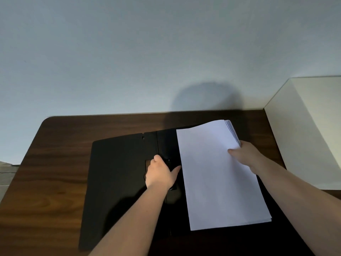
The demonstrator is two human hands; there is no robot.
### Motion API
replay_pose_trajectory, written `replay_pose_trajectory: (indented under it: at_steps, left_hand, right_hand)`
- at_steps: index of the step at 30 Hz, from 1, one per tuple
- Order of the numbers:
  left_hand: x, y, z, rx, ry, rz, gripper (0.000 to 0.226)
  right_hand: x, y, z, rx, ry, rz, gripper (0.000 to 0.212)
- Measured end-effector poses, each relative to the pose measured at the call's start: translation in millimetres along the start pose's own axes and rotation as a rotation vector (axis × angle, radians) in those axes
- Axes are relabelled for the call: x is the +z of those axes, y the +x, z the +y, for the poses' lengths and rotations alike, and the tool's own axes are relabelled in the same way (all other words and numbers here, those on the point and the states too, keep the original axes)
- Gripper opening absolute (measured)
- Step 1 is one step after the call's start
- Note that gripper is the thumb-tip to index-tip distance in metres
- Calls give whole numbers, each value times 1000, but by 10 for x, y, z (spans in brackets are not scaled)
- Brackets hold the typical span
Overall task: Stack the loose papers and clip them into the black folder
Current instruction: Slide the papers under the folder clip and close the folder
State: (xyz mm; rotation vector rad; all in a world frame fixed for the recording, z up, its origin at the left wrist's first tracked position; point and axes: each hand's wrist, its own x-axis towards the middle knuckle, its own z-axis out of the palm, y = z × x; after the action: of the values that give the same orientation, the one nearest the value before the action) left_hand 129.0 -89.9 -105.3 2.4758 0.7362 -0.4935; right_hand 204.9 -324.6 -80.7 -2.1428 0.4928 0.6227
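Observation:
The black folder [118, 174] lies open and flat on the dark wooden table [48, 174]. A stack of white papers [215, 174] rests over the folder's right half, its far right corner lifted and fanned. My right hand [245, 154] pinches that right edge, thumb on top. My left hand [162, 172] sits at the folder's spine, gripping the black clip lever [168, 161], with fingers reaching toward the left edge of the papers. Most of the clip is hidden under this hand.
A pale wall runs behind the table's far edge. A white box or cabinet [313, 135] stands against the table's right side. Bare table surface lies to the left of the folder.

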Motion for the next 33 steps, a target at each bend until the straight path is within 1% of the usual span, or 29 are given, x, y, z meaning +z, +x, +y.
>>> replay_pose_trajectory:
  at_steps: [3,6,12,17,21,23,25,26,30,33]
  left_hand:
    - [-39,50,-41,10,-15,40,45]
    - [-87,144,-80,48,8,0,35]
    - [-175,261,-98,168,134,-122,33]
    - [-190,285,-266,302,76,-138,35]
    - [-220,295,-372,342,11,-140,34]
    - [-218,299,-387,352,-3,-140,27]
    - [-219,288,-382,371,-28,-137,12]
    - [-222,283,-384,392,-34,-130,11]
    - [-221,262,-431,554,43,-111,28]
    - [-209,269,-469,586,52,-123,36]
  right_hand:
    - [40,47,-32,-8,18,-42,46]
    - [92,70,-78,-18,22,-76,45]
    - [190,128,-141,-59,-4,-107,42]
    - [221,148,-143,-84,-50,-86,39]
    - [273,136,-178,-123,-109,-60,33]
    - [309,129,-219,-153,-138,-46,30]
    - [351,121,-254,-185,-174,-41,30]
    - [367,122,-265,-195,-190,-38,30]
    - [394,127,-295,-196,-200,-33,31]
    - [413,127,-308,-201,-212,-32,31]
